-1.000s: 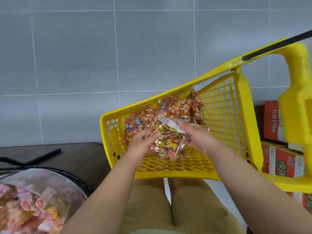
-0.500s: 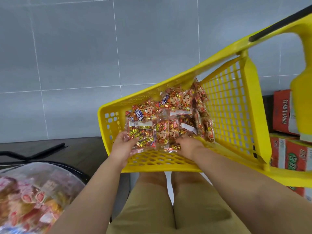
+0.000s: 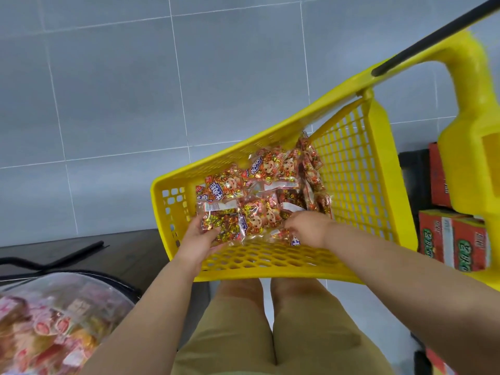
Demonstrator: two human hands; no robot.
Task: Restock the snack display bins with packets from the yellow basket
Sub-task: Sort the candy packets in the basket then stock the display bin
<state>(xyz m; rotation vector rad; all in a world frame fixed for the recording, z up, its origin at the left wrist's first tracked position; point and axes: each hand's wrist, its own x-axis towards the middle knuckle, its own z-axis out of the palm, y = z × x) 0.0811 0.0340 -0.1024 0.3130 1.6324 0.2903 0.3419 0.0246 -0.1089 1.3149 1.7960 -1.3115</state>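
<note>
Head view. Basket, yellow open-lattice plastic, is seen tilted ahead of both hands. A black handle bar lies well beyond the right hand.

Packets are heaped on the basket's far side, under and beyond both hands. Bare lattice floor is left nearer than the hands.

Left hand is closed on one packet at the pile's near left corner, with the thumb laid on top.

Right hand is laid on the pile's near right edge, fingers bent down among the packets. Whether anything is gripped cannot be told.

Packets are noted as clear film with a white label strip. They are filled with small gold and red wrapped sweets and printed with a cartoon face and blue lettering.

Bin, clear-walled, is seen low and left of the left hand. Pink and red wrapped snacks are held in it, blurred.

Red cartons are stacked right of the right hand.
</note>
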